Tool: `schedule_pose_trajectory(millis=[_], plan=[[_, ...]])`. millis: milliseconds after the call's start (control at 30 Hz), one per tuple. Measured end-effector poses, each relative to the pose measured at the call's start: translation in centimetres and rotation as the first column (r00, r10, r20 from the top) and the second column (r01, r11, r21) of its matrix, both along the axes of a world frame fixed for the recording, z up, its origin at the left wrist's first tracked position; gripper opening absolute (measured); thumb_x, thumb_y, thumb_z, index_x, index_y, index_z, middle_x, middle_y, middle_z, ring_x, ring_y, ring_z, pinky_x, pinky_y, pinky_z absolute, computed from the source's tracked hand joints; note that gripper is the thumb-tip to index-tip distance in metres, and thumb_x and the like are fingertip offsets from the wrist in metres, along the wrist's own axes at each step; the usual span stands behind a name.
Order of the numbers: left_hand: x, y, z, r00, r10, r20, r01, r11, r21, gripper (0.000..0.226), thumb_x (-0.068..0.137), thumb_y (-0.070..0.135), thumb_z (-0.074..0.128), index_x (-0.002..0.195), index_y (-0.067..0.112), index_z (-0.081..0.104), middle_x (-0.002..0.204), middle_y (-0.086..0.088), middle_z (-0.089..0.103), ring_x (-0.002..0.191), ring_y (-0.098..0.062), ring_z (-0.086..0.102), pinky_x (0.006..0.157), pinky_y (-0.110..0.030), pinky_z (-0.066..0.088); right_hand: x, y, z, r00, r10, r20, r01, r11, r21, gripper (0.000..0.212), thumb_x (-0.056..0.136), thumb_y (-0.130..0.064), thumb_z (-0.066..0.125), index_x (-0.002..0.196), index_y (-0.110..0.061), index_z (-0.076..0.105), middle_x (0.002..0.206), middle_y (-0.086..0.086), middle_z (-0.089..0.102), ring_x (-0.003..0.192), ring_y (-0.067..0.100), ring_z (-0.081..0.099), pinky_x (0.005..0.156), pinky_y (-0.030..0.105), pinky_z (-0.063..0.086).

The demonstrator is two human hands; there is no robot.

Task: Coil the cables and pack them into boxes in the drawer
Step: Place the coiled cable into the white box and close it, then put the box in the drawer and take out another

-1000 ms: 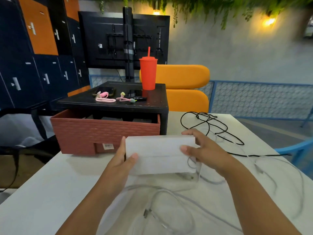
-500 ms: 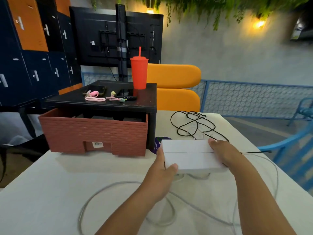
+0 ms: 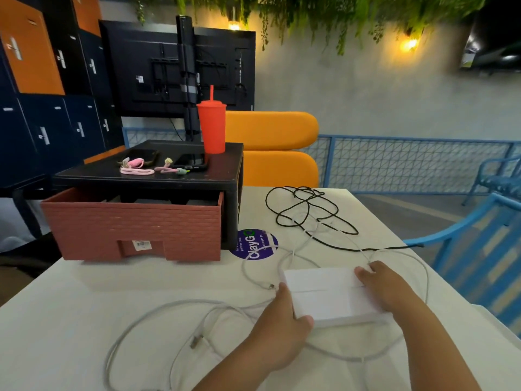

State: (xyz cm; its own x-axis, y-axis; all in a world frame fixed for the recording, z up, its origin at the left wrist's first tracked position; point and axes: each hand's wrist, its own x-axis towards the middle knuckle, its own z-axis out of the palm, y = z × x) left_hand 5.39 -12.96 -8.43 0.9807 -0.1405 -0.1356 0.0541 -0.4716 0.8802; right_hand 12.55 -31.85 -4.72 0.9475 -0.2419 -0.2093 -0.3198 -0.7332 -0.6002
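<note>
A white box (image 3: 328, 294) sits low on the white table (image 3: 70, 300), on top of loose white cables (image 3: 169, 314). My left hand (image 3: 282, 328) grips its left end, thumb on the near corner. My right hand (image 3: 386, 289) holds its right end, fingers lying on the lid. A tangled black cable (image 3: 307, 213) lies farther back on the table. The brick-red drawer (image 3: 135, 227) stands pulled out from a black stand (image 3: 158, 176) at the left.
On the black stand are an orange-red cup with straw (image 3: 211, 125), two phones and pink lanyards (image 3: 138, 167). A purple round sticker (image 3: 255, 244) is on the table by the drawer. Blue chairs (image 3: 479, 244) flank the table's right edge.
Both hands carried the white box from in front of the drawer rightward and down onto the table over the white cables. My view shifted right.
</note>
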Motion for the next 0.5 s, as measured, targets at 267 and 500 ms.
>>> schedule_pose_trajectory(millis=[267,500], plan=[[-0.1,-1.1,0.2,0.996,-0.044,0.081,0.032,0.988,0.152,0.045,0.093,0.033,0.042,0.136,0.025,0.035,0.136,0.007,0.049,0.122,-0.013,0.046,0.099,-0.026,0.037,-0.7,-0.9,-0.4,0.999,0.026,-0.024,-0.029,0.995,-0.094,0.048,0.097,-0.037,0.037,0.137,-0.011,0.031,0.127,0.016,0.052,0.113,0.032,0.051,0.088,0.034,0.039],[0.2,-0.4,0.1,0.996,-0.031,0.086,0.025,0.997,0.076,0.036,0.089,0.032,0.048,0.124,0.028,0.048,0.124,0.012,0.057,0.112,-0.007,0.052,0.098,-0.025,0.041,-1.3,-0.2,-0.5,0.982,0.175,-0.071,-0.189,0.918,-0.350,0.046,0.097,-0.045,0.020,0.139,-0.028,0.027,0.138,0.009,0.035,0.126,0.026,0.039,0.103,0.039,0.031]])
